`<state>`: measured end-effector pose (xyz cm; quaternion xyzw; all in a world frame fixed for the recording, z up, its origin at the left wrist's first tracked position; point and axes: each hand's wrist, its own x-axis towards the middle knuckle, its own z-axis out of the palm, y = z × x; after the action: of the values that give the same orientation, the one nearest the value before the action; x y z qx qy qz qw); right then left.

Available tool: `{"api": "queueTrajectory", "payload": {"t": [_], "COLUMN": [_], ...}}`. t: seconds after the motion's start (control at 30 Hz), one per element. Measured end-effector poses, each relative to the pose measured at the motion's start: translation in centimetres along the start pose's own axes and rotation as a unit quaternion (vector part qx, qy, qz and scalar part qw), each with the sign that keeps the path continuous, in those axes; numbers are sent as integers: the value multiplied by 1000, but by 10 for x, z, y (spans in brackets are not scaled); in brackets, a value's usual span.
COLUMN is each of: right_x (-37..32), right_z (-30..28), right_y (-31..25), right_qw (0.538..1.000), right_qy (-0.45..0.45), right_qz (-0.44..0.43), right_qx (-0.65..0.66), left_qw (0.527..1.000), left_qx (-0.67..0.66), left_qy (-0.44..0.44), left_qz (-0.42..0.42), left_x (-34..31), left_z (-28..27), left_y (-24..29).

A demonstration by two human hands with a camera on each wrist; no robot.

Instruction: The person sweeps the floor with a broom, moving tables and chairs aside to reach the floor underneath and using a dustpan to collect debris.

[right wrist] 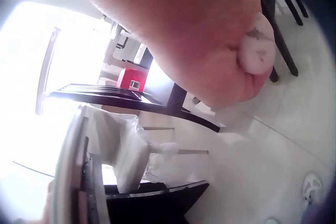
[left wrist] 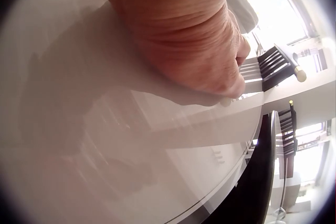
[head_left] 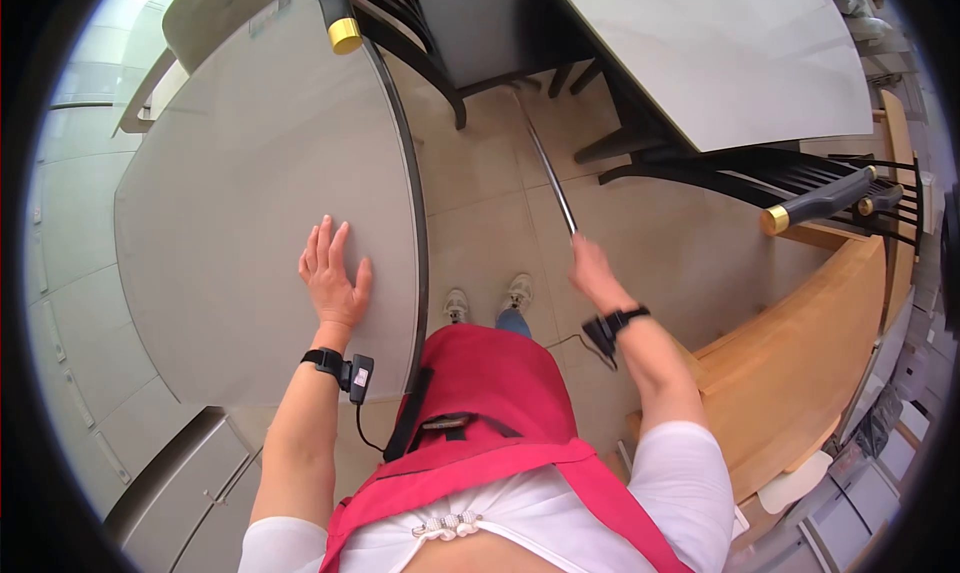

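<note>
My left hand (head_left: 335, 278) rests flat on the grey-white tabletop (head_left: 230, 183), its fingers straight and slightly spread, near the dark right edge. In the left wrist view the same hand (left wrist: 184, 40) lies over the glossy surface. My right hand (head_left: 595, 273) grips the top of a long metal pole (head_left: 550, 173), which slants forward and down to the floor. The pole's far end is beside a dark chair (head_left: 490, 28), and what it carries there is too indistinct to name. A pale rounded handle end (right wrist: 257, 48) pokes out of the right fist in the right wrist view.
A second white table (head_left: 740, 53) stands ahead on the right, with dark chair legs beneath it. A black chair with a gold-tipped arm (head_left: 820, 201) and a wooden bench (head_left: 800, 353) are at my right. Tiled floor (head_left: 480, 163) runs between the tables, under my shoes (head_left: 518, 291).
</note>
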<state>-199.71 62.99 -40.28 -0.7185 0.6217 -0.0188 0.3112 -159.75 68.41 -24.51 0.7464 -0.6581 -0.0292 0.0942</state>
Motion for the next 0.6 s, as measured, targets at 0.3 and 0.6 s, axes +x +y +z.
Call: {"api": "queueTrajectory", "payload": {"t": [0.3,0.6], "right_x": [159,-122], "right_z": [59,34], "right_y": [-32,39], "right_qw": [994,979], "right_qy": [18,-160], "right_qz": [87,95], "right_qx": [-59,-86], "left_qw": [1000,1000], "left_qx": [2,6], "left_qy": [-17,-14], "left_qz": [1,7], "left_x": [-1,-2], "left_z": [7,7], "left_y": [-3,-1]}}
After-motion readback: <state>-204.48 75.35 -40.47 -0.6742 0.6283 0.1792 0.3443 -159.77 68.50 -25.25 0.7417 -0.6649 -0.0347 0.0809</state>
